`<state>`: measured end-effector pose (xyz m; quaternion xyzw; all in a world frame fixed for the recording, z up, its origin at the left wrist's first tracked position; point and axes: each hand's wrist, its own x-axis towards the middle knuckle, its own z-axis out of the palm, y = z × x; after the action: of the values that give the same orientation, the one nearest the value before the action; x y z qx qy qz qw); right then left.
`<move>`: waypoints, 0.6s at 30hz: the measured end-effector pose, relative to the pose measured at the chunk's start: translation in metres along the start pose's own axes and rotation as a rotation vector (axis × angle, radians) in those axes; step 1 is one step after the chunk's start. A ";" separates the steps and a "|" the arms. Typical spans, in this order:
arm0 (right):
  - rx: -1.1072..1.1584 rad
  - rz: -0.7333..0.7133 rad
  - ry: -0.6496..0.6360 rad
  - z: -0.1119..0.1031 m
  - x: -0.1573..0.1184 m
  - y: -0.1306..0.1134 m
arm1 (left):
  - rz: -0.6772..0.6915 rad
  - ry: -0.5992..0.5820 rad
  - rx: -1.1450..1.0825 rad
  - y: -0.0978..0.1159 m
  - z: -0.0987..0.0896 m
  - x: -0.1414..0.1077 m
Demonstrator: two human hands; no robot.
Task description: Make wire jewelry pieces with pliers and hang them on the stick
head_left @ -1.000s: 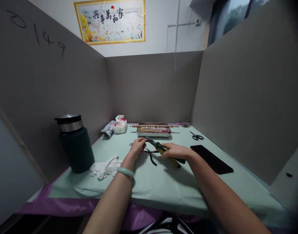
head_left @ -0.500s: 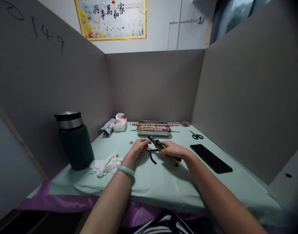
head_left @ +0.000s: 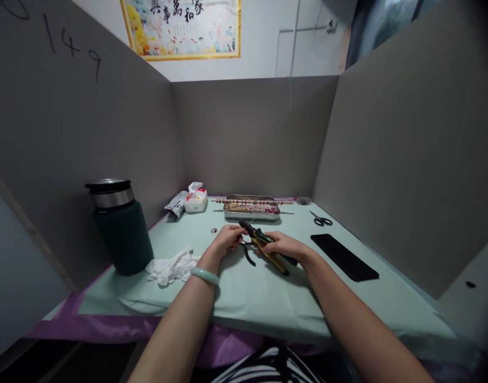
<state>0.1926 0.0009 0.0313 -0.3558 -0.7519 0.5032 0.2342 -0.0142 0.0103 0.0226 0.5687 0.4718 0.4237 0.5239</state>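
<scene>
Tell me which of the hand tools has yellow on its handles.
The pliers gripped in the right hand, with green-and-yellow handles. The loose tool lying just left of them shows a dark handle; the scissors, farther right, have black ones.

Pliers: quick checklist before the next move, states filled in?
1. Pliers held in the right hand: ok.
2. Left hand beside the pliers' tip: ok.
3. Small piece pinched by the left hand: cannot tell, too small.
4. Space between the hands free: not ok, a black-handled tool lies there.
5. Tray apart from both hands: ok.
6. Scissors away from the right hand: ok.
</scene>
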 end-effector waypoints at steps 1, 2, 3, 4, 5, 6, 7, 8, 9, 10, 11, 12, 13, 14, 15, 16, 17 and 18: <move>-0.007 -0.001 -0.001 0.000 0.000 0.000 | -0.005 -0.003 -0.001 0.000 0.000 0.000; -0.014 0.001 -0.001 0.000 0.000 0.001 | -0.010 -0.006 -0.004 0.000 0.000 -0.001; -0.021 0.004 0.001 0.001 0.001 0.001 | -0.013 -0.009 -0.008 0.000 0.000 -0.001; -0.031 0.008 0.006 0.001 0.001 0.002 | -0.014 -0.011 -0.011 0.000 -0.001 -0.001; -0.042 0.010 0.008 0.001 0.001 0.003 | -0.014 -0.013 -0.014 0.000 -0.001 -0.001; -0.055 0.009 0.010 0.001 0.001 0.003 | -0.014 -0.015 -0.018 0.000 -0.001 -0.001; -0.069 0.007 0.010 0.001 0.001 0.004 | -0.016 -0.016 -0.021 0.000 -0.001 -0.001; -0.083 0.004 0.010 0.001 0.001 0.004 | -0.021 -0.016 -0.021 0.001 -0.001 -0.001; -0.095 0.003 0.011 0.002 0.001 0.004 | -0.028 -0.014 -0.021 0.001 -0.001 -0.002; -0.104 0.002 0.012 0.002 0.000 0.003 | -0.034 -0.012 -0.020 0.001 -0.001 -0.002; -0.112 0.002 0.015 0.002 0.000 0.003 | -0.039 -0.010 -0.018 0.002 -0.001 -0.002; -0.119 0.002 0.018 0.003 -0.001 0.002 | -0.043 -0.009 -0.016 0.002 -0.001 -0.002; -0.126 0.003 0.019 0.004 -0.001 0.001 | -0.045 -0.010 -0.015 0.002 -0.001 -0.002; -0.133 0.002 0.022 0.004 -0.002 0.000 | -0.046 -0.011 -0.015 0.001 -0.001 -0.001; -0.142 -0.001 0.025 0.005 -0.002 0.000 | -0.047 -0.011 -0.016 0.001 -0.001 -0.001; -0.153 -0.006 0.027 0.005 -0.002 -0.001 | -0.047 -0.012 -0.017 0.000 -0.002 0.000; -0.166 -0.012 0.030 0.006 -0.002 -0.001 | -0.045 -0.012 -0.018 -0.001 -0.002 0.000; -0.179 -0.015 0.034 0.006 -0.001 0.000 | -0.042 -0.013 -0.019 -0.002 -0.002 0.001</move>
<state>0.1889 -0.0037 0.0293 -0.3782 -0.7925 0.4260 0.2177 -0.0164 0.0117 0.0212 0.5561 0.4764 0.4135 0.5411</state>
